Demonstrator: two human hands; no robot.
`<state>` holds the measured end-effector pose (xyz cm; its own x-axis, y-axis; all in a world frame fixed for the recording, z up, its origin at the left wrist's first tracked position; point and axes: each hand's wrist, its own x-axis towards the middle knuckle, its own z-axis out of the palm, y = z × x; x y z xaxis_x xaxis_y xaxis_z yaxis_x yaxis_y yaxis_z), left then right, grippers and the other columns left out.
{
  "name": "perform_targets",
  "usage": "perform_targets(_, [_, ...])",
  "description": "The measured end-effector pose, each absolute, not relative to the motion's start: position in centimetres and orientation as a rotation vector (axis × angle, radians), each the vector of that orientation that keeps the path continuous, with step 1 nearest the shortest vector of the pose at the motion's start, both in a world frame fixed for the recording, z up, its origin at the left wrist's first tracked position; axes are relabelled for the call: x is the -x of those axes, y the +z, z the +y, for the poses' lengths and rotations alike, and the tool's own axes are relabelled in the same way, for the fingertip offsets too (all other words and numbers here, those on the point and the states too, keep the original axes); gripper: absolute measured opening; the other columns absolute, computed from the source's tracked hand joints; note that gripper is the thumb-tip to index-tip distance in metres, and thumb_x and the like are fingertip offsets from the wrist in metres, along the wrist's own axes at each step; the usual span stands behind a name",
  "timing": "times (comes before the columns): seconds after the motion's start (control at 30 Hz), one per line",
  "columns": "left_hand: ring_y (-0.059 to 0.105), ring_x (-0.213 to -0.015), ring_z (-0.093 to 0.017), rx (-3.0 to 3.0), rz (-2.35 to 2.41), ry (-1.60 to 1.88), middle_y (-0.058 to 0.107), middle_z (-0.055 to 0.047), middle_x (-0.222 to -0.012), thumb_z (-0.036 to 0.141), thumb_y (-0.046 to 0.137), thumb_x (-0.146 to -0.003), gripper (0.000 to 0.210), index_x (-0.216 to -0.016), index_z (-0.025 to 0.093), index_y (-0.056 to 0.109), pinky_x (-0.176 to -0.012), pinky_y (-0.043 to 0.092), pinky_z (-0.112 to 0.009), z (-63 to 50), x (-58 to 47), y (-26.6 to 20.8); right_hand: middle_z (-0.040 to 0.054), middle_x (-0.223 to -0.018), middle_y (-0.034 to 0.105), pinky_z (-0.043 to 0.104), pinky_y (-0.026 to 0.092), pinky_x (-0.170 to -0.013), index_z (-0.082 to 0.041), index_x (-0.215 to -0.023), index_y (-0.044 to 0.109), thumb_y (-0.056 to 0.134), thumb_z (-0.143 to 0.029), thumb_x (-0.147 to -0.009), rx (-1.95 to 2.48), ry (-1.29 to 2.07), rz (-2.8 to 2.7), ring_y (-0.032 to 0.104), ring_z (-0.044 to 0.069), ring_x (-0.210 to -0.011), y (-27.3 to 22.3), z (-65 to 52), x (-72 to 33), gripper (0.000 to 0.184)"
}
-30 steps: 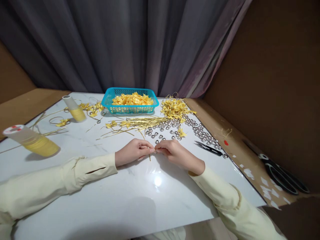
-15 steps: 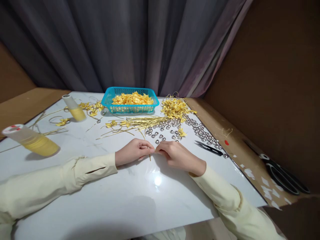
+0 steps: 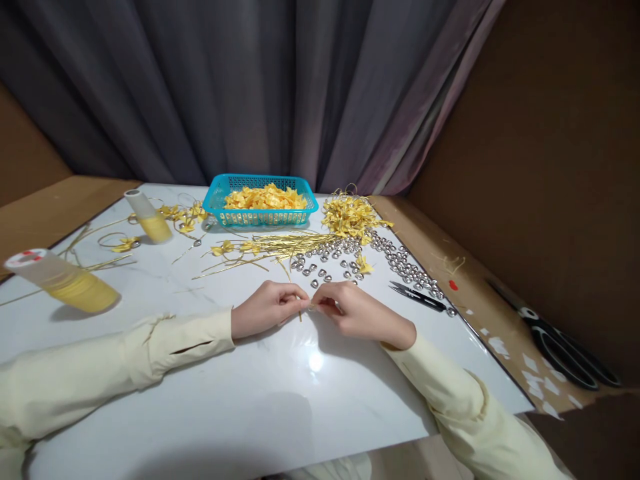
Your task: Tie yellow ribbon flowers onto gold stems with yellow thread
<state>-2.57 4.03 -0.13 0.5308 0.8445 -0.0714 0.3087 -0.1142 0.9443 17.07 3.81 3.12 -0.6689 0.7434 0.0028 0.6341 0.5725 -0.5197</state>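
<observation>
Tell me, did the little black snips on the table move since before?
No. The black snips lie at the same spot beside the silver beads, right of the right hand, just as they did a second ago.

A turquoise basket (image 3: 263, 217) of yellow ribbon pieces (image 3: 265, 197), gold wires (image 3: 280, 244), silver beads (image 3: 405, 267), pale-yellow sleeves (image 3: 150, 347) on a white marbled table (image 3: 260, 393), grey curtain (image 3: 250, 87) behind

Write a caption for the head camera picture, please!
Left hand and right hand pinch a thin gold strip on the white table.
</observation>
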Motion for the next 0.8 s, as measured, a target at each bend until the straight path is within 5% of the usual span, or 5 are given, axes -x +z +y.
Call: perform_targets(0.8, [0.035, -0.044, -0.008, -1.71, 1.033, 0.733, 0.041, 0.007, -0.046, 0.041, 0.055, -0.082, 0.029, -0.078, 0.014, 0.064, -0.042, 0.025, -0.019, 4.0, 2.7, -0.5, 0.0002, -0.071, 0.06, 0.024, 0.039, -0.06, -0.018, -0.076, 0.054, 0.05, -0.012, -0.079, 1.222, 0.872, -2.346, 0.053, 0.013, -0.063, 2.5, 4.0, -16.8, 0.007])
